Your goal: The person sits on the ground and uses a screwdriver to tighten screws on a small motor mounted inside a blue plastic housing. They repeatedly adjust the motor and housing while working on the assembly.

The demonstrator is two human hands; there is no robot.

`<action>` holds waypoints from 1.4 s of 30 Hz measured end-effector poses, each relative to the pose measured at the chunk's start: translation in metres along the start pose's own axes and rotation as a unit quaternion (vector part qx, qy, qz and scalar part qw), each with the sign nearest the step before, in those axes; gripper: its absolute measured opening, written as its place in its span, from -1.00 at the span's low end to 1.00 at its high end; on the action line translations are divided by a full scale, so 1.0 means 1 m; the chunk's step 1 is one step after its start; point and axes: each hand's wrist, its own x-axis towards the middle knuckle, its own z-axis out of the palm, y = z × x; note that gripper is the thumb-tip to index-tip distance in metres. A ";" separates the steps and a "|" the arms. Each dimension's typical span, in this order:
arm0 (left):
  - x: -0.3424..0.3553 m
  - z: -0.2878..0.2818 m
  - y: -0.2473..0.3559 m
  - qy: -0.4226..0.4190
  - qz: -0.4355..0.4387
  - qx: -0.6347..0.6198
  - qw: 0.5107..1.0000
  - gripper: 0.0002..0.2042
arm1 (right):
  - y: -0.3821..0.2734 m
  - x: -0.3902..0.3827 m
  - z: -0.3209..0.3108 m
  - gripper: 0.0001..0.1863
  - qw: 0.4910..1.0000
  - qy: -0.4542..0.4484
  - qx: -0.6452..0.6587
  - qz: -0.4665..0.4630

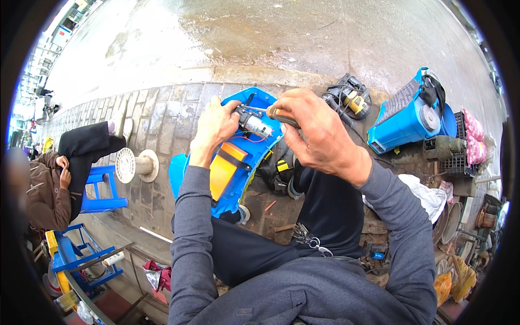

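A blue plastic housing (264, 98), open side up, lies tilted in front of me over my legs. Inside it are a small motor pump (254, 124) with red wires and an orange block (221, 176) under a black strap. My left hand (212, 129) is closed on the upper end of the pump, its thumb and fingertips at the black head. My right hand (319, 135) grips a screwdriver (285, 116) by its brown handle. Its shaft points left to the pump head; the exact contact of the tip is hard to make out.
A blue tank (403, 122) and a yellow-and-black power tool (355, 103) stand at the right on the pavement. A white spool (145, 165) is at the left, beside a seated person (51, 184) on a blue stool (103, 197). White cloth (420, 195) lies at my right.
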 end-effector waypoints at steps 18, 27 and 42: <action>0.004 0.000 0.001 -0.011 -0.018 -0.008 1.000 -0.60 | -0.008 -0.010 -0.001 -0.68 0.998 -0.028 -0.048 0.038; 0.006 0.001 0.002 -0.014 -0.036 -0.005 0.999 -0.60 | -0.012 -0.012 0.002 -0.68 0.996 -0.015 -0.059 0.071; 0.005 -0.001 0.003 -0.016 -0.038 -0.029 0.999 -0.60 | -0.006 -0.013 -0.007 -0.67 0.998 -0.005 -0.055 0.044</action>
